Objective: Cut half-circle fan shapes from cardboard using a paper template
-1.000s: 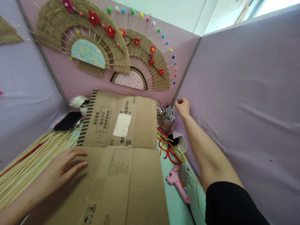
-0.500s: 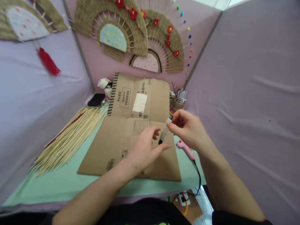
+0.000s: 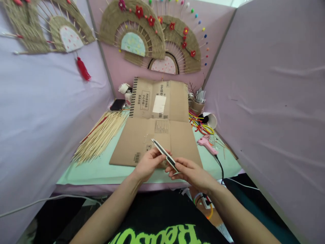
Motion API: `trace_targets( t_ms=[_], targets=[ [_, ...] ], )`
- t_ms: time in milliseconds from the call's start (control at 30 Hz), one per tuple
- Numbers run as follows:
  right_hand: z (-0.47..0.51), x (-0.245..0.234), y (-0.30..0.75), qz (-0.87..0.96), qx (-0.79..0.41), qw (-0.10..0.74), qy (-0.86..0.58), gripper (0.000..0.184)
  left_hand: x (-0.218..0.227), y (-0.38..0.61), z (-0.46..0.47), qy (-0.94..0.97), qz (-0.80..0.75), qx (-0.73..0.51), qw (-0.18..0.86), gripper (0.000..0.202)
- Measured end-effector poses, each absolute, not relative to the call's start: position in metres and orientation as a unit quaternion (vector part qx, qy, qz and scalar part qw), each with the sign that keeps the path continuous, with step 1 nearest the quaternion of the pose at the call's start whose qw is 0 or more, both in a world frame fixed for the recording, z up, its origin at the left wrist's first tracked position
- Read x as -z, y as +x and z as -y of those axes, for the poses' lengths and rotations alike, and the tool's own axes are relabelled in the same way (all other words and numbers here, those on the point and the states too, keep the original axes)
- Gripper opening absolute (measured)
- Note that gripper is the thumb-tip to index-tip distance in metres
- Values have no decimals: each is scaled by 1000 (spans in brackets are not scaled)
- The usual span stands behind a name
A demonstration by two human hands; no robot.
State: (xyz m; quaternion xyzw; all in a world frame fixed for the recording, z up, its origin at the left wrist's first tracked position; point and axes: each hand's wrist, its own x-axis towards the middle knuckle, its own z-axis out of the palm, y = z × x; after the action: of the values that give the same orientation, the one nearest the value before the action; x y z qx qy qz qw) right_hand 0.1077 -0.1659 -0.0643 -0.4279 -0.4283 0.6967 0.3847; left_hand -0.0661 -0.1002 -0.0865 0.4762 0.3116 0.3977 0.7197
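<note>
Between my hands is a slim white utility knife [image 3: 159,148] with a dark strip along its length, its tip slanting up to the left. My left hand [image 3: 148,164] pinches it near the middle. At the lower end, the fingers of my right hand [image 3: 189,171] close around it. Below and beyond them, an unfolded cardboard box [image 3: 127,142] covers the middle of the table, its far part propped up and printed with black text. A white label [image 3: 159,104] is stuck on that raised part.
A bundle of thin wooden sticks [image 3: 99,135] lies on the left, with a phone [image 3: 117,104] behind it. On the right are a pink glue gun [image 3: 207,145] with a black cable, coloured pipe cleaners [image 3: 200,125] and a pot [image 3: 197,106]. Woven fans [image 3: 108,25] hang on the walls.
Both hands have come lower and nearer my body. My left hand now grips the knife too, and the knife's slant has turned the other way. The view has shifted.
</note>
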Motion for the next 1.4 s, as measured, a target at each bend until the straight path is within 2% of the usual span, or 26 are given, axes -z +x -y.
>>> trace_targets(
  t_ms=[133, 500, 700, 867, 967, 1067, 1100, 1200, 1333, 1400],
  targets=[
    [180, 86, 99, 417, -663, 429, -451, 32, 103, -58, 118, 510, -312, -375, 709, 26],
    [192, 112, 91, 339, -602, 484, -538, 50, 105, -45, 135, 518, -296, -352, 721, 20],
    [208, 121, 103, 320, -595, 444, -588, 56, 115, -35, 148, 560, -290, -323, 706, 18],
    [220, 107, 127, 410, -658, 327, -541, 50, 122, -24, 162, 608, -270, -251, 703, 10],
    [225, 100, 147, 434, -636, 304, -561, 45, 121, -19, 165, 696, -300, -235, 609, 8],
    [240, 104, 168, 431, -548, 327, -638, 48, 114, -30, 159, 783, -314, -233, 483, 38],
    [247, 107, 175, 424, -528, 325, -660, 48, 109, -38, 154, 809, -303, -241, 442, 42],
    [268, 118, 191, 401, -490, 283, -720, 46, 94, -76, 128, 864, -313, -285, 274, 28],
    [282, 135, 200, 394, -451, 257, -759, 47, 79, -134, 84, 832, -440, -332, 58, 32],
    [280, 142, 200, 405, -441, 257, -759, 49, 79, -158, 67, 810, -482, -334, 2, 37]
  ],
)
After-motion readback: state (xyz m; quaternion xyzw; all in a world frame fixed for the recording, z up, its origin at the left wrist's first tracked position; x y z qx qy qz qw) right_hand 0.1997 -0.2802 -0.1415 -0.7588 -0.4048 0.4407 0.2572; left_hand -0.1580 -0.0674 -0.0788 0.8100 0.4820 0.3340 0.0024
